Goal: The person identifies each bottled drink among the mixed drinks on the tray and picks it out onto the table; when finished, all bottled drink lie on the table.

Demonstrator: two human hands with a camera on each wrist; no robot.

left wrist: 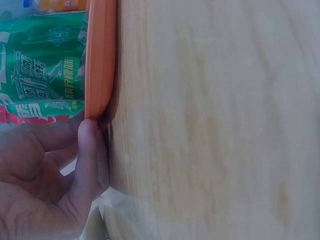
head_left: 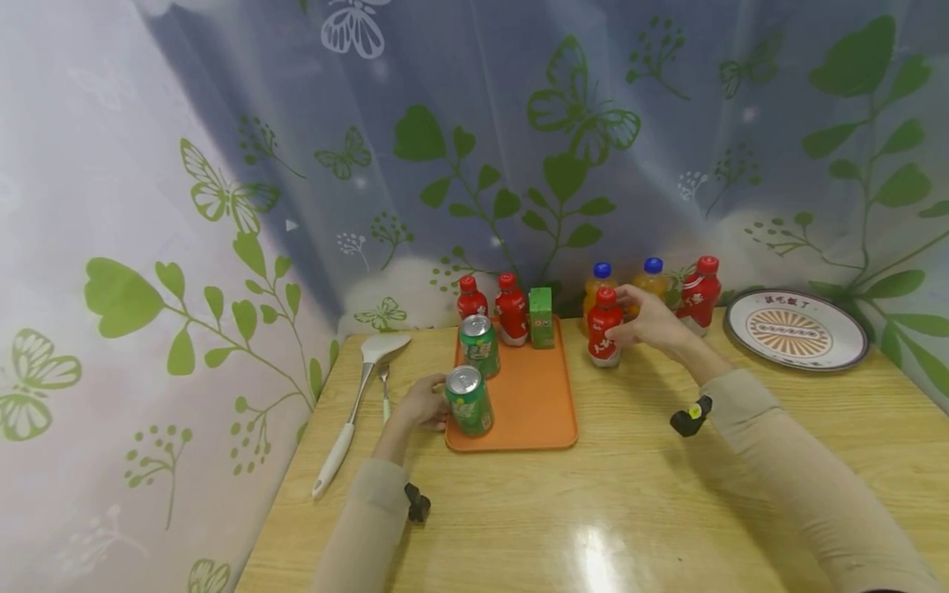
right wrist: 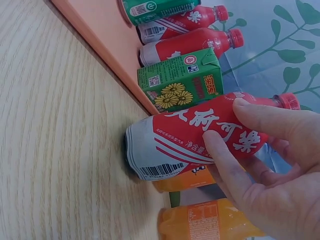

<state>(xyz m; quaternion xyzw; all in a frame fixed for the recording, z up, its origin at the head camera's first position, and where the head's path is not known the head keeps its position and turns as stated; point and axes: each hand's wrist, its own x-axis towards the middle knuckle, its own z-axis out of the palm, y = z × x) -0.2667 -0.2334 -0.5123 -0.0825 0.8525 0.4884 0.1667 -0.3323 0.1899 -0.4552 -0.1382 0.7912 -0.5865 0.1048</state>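
Right wrist view, middle: the red bottle (right wrist: 190, 131) said 府可樂. Left wrist view, upper left: the green can (left wrist: 45, 57) said 柠檬味.

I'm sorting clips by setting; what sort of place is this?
Perhaps a staged dining corner: a wooden table against a butterfly-print curtain, with drinks on an orange tray.

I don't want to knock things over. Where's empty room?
Bare table lies between the tray and right sleeve, and in front of the plate. The tray is bare right of the front can. Crowded: the tray's back, by the green box, and around the red bottle the right hand holds.
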